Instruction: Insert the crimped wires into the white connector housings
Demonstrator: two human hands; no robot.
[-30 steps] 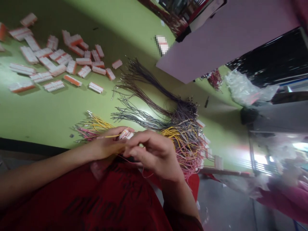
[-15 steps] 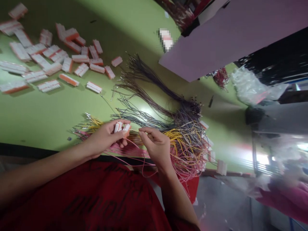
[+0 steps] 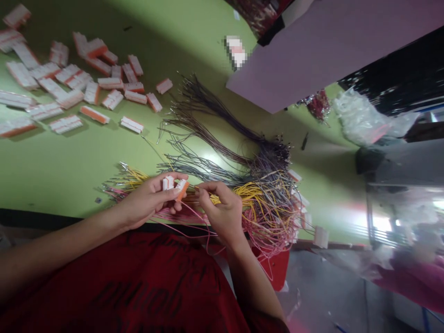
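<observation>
Head view: left hand point(image 3: 152, 196) clamped on white block point(image 3: 168, 183) and orange-sided block point(image 3: 183, 189), held over counter point(image 3: 86, 171), close to its near edge. Right hand point(image 3: 224, 208) pinched, thumb to forefinger, on thin wire point(image 3: 193, 187) beside orange-sided block; wire colour unclear. Pink wire point(image 3: 194, 210) appears to trail from same block. Blocks likely light, stiff, perhaps slick; best held by long sides, ends free. Wires likely limp; best pinched close behind tip, which could bend.

Head-worn view, forward and down, hands point(image 3: 147, 201) point(image 3: 224, 212) near
</observation>
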